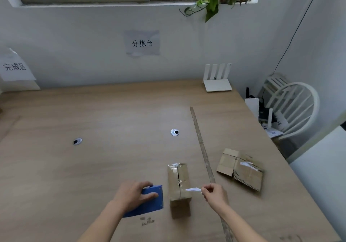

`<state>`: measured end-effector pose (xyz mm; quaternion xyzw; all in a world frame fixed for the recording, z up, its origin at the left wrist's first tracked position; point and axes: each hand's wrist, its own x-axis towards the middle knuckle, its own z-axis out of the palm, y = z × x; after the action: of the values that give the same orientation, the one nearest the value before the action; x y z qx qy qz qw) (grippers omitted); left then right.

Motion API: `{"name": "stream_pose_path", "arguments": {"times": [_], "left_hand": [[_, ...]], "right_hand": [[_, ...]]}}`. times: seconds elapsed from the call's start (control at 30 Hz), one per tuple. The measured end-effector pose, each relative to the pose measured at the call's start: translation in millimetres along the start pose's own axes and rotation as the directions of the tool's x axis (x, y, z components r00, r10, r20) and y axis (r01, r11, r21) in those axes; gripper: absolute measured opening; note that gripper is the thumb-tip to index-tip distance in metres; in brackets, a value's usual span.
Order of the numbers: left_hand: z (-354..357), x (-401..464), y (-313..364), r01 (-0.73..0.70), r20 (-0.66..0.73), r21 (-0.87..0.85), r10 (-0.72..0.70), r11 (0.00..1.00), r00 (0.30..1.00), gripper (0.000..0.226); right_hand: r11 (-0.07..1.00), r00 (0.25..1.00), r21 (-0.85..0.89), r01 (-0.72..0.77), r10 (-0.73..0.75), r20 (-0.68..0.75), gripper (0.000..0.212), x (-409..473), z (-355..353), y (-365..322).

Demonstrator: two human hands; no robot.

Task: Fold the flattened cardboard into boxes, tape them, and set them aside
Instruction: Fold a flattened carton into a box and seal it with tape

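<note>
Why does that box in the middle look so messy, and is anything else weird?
The small cardboard box between the hands looks worn: its top seam carries crinkled old tape. The flattened cardboard to its right has torn edges and a ragged label. A long strip also lies slanted across the table.

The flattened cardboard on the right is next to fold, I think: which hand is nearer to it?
Right. The right hand pinches tape just left of the flattened cardboard; the left hand grips the blue dispenser beyond the box.
</note>
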<state>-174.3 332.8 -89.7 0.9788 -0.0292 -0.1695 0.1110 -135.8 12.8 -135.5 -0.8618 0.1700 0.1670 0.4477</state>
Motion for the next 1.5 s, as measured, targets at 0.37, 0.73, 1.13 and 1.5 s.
{"name": "stream_pose_path", "arguments": {"times": [0.37, 0.73, 1.13, 1.5], "left_hand": [[28, 27, 3, 0.035, 0.021, 0.070, -0.036, 0.997, 0.999, 0.055], [51, 43, 13, 0.069, 0.001, 0.073, -0.069, 0.995, 0.998, 0.057], [58, 23, 2, 0.070, -0.053, -0.034, -0.072, 0.997, 0.996, 0.058], [61, 30, 14, 0.110, 0.004, 0.090, -0.111, 0.990, 0.994, 0.051]], "right_hand": [[0.993, 0.993, -0.044, -0.113, 0.114, 0.019, 0.005, 13, 39, 20], [0.992, 0.986, -0.081, -0.092, 0.080, -0.146, 0.065, 5, 62, 2], [0.873, 0.984, -0.458, 0.166, -0.116, 0.136, 0.122, -14, 92, -26], [0.862, 0.984, -0.475, 0.177, -0.136, 0.119, 0.123, -17, 95, -27]]}}
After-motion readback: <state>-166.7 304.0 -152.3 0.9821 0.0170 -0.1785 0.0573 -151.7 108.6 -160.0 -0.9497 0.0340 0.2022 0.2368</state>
